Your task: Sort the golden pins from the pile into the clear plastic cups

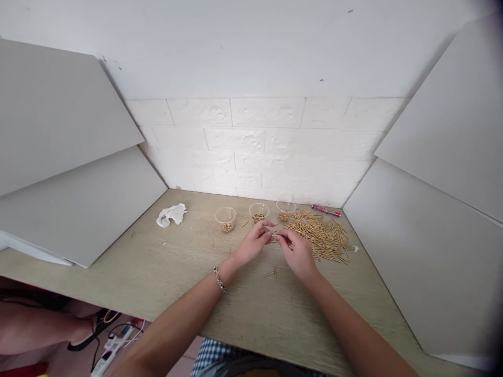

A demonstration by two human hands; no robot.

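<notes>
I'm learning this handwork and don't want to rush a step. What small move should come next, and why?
Probably a slight adjustment between the fingertips, before either hand reaches for the pile of golden rods. The left hand and right hand nearly meet around what looks like a slim golden piece, too small to show how it sits.

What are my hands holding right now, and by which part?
Both fingertips, on the left hand and the right hand, pinch something tiny and gold-coloured between them; which part they grip is too small to tell.
</notes>
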